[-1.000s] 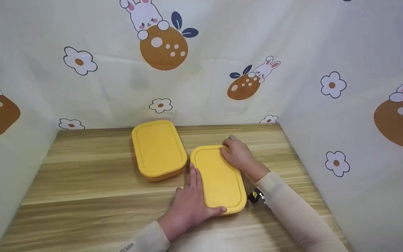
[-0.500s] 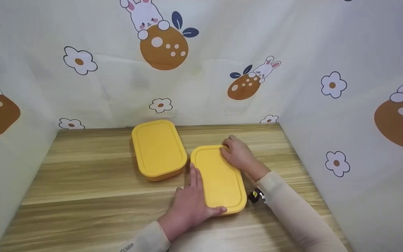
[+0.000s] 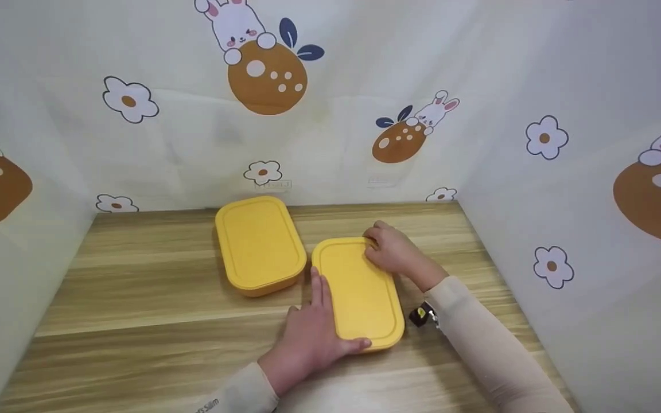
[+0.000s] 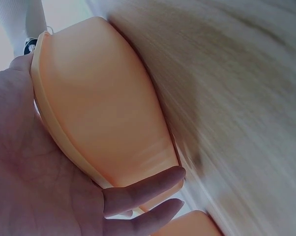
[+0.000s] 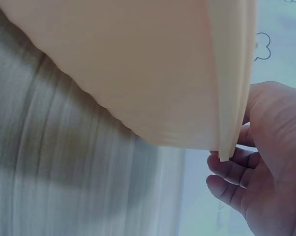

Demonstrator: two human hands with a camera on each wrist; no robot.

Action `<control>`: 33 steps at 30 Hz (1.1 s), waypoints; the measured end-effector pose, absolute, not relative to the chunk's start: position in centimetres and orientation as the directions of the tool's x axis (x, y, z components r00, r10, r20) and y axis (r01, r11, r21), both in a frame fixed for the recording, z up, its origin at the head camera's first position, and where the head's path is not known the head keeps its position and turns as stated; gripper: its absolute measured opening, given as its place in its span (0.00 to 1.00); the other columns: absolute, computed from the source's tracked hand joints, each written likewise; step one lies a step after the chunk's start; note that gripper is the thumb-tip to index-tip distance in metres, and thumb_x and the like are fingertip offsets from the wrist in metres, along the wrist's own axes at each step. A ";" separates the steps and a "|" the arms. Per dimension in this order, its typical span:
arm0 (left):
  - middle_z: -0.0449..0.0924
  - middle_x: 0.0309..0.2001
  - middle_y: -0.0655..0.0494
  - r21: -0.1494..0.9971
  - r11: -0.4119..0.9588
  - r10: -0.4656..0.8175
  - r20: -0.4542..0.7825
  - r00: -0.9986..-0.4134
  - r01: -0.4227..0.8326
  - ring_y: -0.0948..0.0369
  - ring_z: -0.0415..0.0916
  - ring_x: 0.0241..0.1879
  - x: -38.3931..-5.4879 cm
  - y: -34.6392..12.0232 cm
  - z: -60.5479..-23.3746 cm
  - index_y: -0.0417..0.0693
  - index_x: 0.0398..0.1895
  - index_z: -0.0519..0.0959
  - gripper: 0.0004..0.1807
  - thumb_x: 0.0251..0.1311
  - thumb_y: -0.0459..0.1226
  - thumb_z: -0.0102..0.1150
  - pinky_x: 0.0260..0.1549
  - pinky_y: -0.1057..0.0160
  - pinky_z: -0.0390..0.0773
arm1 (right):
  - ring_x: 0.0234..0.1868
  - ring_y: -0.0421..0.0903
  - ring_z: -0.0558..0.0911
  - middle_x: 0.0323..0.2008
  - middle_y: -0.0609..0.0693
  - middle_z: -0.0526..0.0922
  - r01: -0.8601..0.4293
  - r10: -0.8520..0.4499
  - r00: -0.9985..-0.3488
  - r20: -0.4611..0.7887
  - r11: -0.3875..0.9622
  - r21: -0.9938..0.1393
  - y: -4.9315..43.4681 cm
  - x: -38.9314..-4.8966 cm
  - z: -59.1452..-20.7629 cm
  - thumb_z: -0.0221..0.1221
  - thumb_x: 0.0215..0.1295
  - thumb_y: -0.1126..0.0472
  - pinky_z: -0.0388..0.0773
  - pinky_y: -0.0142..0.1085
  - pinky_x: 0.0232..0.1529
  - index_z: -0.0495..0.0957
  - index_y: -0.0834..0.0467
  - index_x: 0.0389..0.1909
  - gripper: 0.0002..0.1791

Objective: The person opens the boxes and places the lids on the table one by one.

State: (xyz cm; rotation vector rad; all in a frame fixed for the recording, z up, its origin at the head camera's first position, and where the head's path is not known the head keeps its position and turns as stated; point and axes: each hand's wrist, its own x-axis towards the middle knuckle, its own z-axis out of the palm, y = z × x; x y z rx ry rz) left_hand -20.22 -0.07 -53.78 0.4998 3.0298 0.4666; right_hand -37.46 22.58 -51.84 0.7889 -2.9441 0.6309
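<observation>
In the head view, a lidded yellow-orange food container point(image 3: 360, 321) stands on the wooden tabletop. My left hand point(image 3: 310, 335) is braced around its near left corner, straight fingers along the left side and thumb on the near edge. The left wrist view shows two fingers point(image 4: 145, 189) lying against the orange side wall point(image 4: 103, 103), below the lid's rim. At the far right corner my right hand point(image 3: 393, 249) pinches the yellow lid point(image 3: 359, 287), thumb on top. From the right wrist, its curled fingertips point(image 5: 219, 167) are right at the rim's corner.
A second yellow lidded container point(image 3: 260, 244) stands just behind and to the left of the first. Pale printed curtains point(image 3: 193, 143) close off the back and both sides. A small black device point(image 3: 420, 314) hangs at the right sleeve point(image 3: 479, 332).
My right wrist and sleeve have shifted slightly to the right and away, fingers still on the same lid corner. The left hand and both containers stay where they were.
</observation>
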 end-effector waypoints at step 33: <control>0.38 0.86 0.22 0.270 0.914 0.314 -0.001 -0.950 0.302 0.44 0.88 0.46 -20.2 0.0 -53.7 0.25 0.86 0.48 0.87 0.46 0.91 0.49 0.51 0.40 0.84 | 0.42 0.53 0.79 0.43 0.58 0.80 -0.443 -0.501 -0.865 0.011 0.754 -0.486 23.3 -38.0 -50.0 0.60 0.64 0.68 0.80 0.49 0.47 0.87 0.67 0.57 0.21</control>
